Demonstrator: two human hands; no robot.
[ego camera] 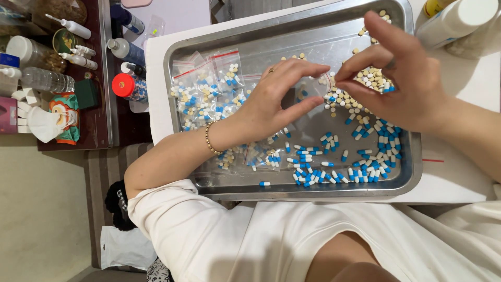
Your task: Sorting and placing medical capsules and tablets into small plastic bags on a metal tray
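Note:
A metal tray (180, 47) holds loose blue-and-white capsules (339, 164) at the near right and cream round tablets (365, 78) at the far right. Several filled clear zip bags (209, 94) lie at its left, with more under my left forearm. My left hand (274, 102), with a bead bracelet on the wrist, holds a small clear bag (313, 89) above the tray's middle. My right hand (404, 78) meets it from the right, thumb and forefinger pinched at the bag's edge. Whether a tablet sits between those fingertips I cannot tell.
The tray rests on a white surface (469, 83). A white bottle (454, 21) stands beyond its far right corner. To the left, a dark shelf (99, 130) carries several bottles, a red-lidded jar (125, 86) and a white face mask (44, 122).

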